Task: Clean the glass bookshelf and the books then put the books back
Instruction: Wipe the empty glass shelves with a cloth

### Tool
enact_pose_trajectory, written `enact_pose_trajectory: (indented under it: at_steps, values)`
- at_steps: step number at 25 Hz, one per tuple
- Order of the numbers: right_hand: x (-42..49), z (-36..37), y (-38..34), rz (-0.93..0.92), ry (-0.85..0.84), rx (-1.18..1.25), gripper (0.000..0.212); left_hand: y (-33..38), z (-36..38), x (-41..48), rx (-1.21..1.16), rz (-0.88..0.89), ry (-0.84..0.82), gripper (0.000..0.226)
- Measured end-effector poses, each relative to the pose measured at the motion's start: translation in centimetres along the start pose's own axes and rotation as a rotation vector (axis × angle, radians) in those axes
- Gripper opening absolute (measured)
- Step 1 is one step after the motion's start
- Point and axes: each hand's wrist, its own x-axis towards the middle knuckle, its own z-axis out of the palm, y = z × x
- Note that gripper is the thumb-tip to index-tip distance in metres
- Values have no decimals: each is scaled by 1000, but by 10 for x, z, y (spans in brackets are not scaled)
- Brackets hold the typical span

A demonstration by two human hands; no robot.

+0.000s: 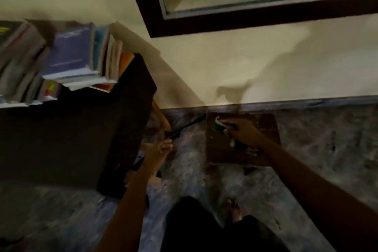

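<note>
Both hands low at the floor w/ gear; books still stacked off the shelf.

L hand (pixel 161 148) looks curled round the near end of a thin dark stick (pixel 184 129) that points far-right toward the wall; blur hides the exact grip. R hand (pixel 241 131) is clamped on a green-white item (pixel 219 126) over a brown board (pixel 266 125) on the floor (pixel 327 139); can't tell what it is. Books (pixel 69 55) sit piled on the dark table (pixel 81 129) at left, some leaning. Shelf (pixel 245 9), dark frame w/ glass, is up far right, well apart from both hands. Risks, as I judge: the stick swings wide on the way up and raps the glass or clips the table edge. The leaning pile could slide if the table gets bumped. Dim light means dust could get missed.
</note>
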Motion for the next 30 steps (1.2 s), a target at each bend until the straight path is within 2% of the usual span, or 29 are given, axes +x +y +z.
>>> enact_pose_trajectory:
  at_steps: [2,4,7,9,11,14,16,19,23,27,30]
  values:
    - [-21,37,16,108,67,94,43,-24,32,11,-37,-71,-172,31]
    - [-44,75,32,224,151,174,42,-51,68,32,-61,-227,-300,41]
    - [-72,118,46,374,286,268,40,-78,117,61,-177,-397,-374,50]
    - [-84,146,57,472,376,326,41,-101,154,85,-236,-441,-427,53]
    - [-93,167,70,526,426,358,41,-118,188,105,-283,-439,-419,53]
    - [-104,185,85,564,456,423,36,-142,224,131,-171,-288,-280,51]
    - [-114,195,94,579,476,436,36,-158,236,125,-203,-274,-207,50]
    - [-138,208,101,587,523,445,38,-178,257,61,-417,-334,-202,45]
    - [-181,227,102,611,535,399,40,-196,290,-79,-850,-646,-214,38]
    - [-242,247,99,638,486,328,41,-225,285,-178,-960,-790,-243,33]
    - [-292,270,85,644,369,316,40,-248,249,-219,-907,-833,-383,22]
